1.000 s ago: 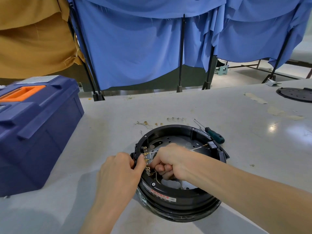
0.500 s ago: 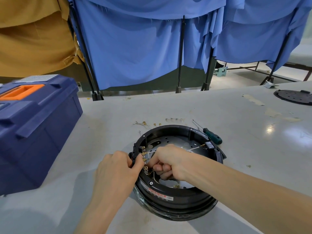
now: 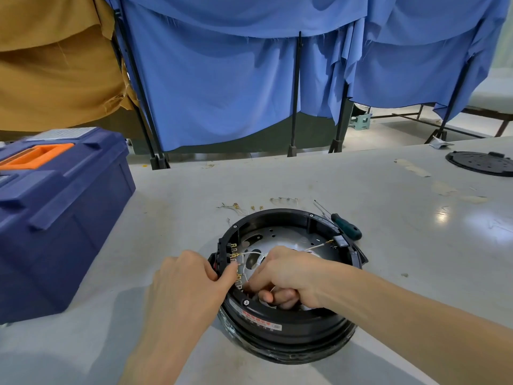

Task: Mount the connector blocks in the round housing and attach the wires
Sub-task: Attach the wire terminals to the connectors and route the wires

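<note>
Grey table (image 3: 305,179); blue curtains (image 3: 222,93) behind, navy toolbox (image 3: 55,218) at 9 o'clock. The round housing (image 3: 291,323) lies open side up, with a screwdriver (image 3: 347,226) at its 1 o'clock. The left hand (image 3: 188,284) grips its rim at 9 o'clock, by the connector block (image 3: 223,252). The right hand (image 3: 288,273), fingers curled, pinches a white wire (image 3: 251,254) inside near 7 o'clock. The block's terminal row follows the rim, tabs pointing inward.

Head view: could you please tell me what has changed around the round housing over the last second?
Nothing has clearly moved. The left hand still grips the housing's left rim by the connector block, and the right hand still holds a white wire at the terminals. The screwdriver and toolbox lie as before.
</note>
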Demonstrator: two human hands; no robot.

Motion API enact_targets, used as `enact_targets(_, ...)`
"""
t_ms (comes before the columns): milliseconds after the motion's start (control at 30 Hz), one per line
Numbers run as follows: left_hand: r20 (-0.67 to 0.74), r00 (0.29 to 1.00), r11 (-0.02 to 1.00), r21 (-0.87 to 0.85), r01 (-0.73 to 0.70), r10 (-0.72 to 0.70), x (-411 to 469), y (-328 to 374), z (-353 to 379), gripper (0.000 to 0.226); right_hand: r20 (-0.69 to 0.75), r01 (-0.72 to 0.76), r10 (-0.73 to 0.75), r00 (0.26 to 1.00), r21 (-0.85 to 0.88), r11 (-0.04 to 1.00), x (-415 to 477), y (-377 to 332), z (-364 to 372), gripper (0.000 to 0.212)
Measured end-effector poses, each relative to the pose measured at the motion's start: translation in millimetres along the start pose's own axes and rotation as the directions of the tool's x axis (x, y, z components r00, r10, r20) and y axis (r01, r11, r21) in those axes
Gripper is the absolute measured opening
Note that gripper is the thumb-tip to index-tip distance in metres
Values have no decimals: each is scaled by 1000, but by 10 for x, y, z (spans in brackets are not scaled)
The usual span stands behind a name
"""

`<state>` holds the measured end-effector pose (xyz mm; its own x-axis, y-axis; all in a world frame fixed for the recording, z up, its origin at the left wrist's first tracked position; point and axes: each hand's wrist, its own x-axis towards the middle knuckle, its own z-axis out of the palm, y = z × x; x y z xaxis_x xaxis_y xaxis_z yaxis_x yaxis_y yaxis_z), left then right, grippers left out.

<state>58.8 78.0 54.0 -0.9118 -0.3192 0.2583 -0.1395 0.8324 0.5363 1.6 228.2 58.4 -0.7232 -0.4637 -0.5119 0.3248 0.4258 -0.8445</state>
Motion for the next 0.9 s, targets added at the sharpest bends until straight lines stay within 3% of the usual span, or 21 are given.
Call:
enact_targets(133,-23,1000,1000,-7,9,-9,-21,-4,29,54,4,5,-5,1000,-4,1000,41,24,0,30)
enact_targets(300,-54,998,1000,21,17,-16,-46,-3,54,55,11,22,-22,1000,-4,1000,44,53,-19,6)
enact_targets(433,-45,999,999,-40,26,-28,-60,-33,86,59,11,19,-20,1000,84,996,56,75,-46,18)
enact_targets(900,-79,996,998,-40,47,-50,-99,-2,136,56,83,-58,42,996,203,977,58,36,-57,16)
